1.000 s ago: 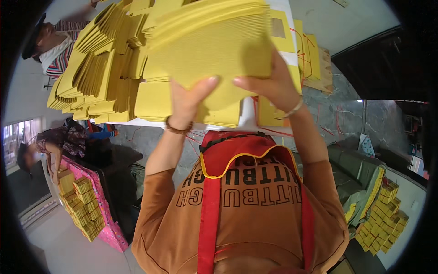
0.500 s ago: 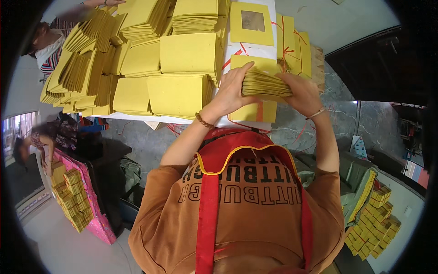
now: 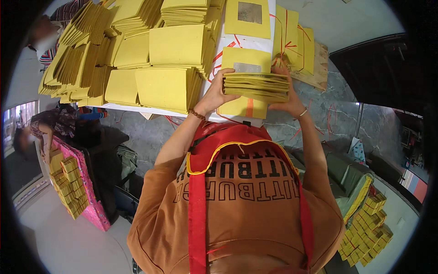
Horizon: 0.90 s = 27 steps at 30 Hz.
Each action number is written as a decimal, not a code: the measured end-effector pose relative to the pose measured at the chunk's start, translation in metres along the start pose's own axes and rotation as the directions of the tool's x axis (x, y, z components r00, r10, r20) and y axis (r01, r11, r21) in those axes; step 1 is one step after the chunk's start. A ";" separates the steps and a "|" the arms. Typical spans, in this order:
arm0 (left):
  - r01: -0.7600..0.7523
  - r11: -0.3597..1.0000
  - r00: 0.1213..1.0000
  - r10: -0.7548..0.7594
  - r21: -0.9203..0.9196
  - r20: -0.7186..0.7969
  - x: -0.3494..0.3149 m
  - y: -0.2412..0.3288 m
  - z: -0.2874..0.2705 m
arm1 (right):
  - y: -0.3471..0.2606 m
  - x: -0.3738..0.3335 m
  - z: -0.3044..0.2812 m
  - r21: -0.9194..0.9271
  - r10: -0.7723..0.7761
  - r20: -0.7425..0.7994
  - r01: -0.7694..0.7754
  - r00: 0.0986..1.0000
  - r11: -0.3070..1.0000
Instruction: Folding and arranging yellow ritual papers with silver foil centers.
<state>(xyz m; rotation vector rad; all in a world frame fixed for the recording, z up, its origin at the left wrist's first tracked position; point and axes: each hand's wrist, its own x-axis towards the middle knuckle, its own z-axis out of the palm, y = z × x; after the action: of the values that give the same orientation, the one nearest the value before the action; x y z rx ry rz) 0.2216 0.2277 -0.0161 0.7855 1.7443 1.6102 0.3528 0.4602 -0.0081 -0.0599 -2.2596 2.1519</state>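
Note:
Between my two hands, above the table's near right part, is a thick stack of yellow paper sheets (image 3: pixel 256 86), its layered edges facing me. My left hand (image 3: pixel 216 95) grips the left end, thumb below and fingers at the upper corner. At the right end is my right hand (image 3: pixel 287 93), closed against the stack, some fingers hidden behind it. Just beyond lies a yellow sheet with a silvery rectangle (image 3: pixel 248 67), partly covered by the stack. Below the stack, a yellow sheet with an orange strip (image 3: pixel 236 108) shows near the table edge.
Piles of folded yellow paper (image 3: pixel 175 45) fill the table's left side. Farther off lies another silver-patched sheet (image 3: pixel 228 23). Bundles tied with red string (image 3: pixel 306 50) rest at the right. A person (image 3: pixel 43 130) leans over a pink-covered table (image 3: pixel 93 201); another is at upper left.
The stack has tilted and spread, showing more of its layered edges. Both hands have shifted slightly left and down in view, and the silver patch beyond has come into sight.

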 end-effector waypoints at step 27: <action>0.103 0.840 0.981 -0.176 -0.532 -0.087 -0.002 0.033 -0.005 | 0.018 0.010 0.032 0.600 0.398 -0.391 -0.098 0.830 0.794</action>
<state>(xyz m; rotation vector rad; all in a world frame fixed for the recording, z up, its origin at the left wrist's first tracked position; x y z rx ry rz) 0.2193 0.2262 0.0174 0.2817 1.2984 1.9435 0.3415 0.4297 -0.0273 -0.8555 -1.3355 2.4581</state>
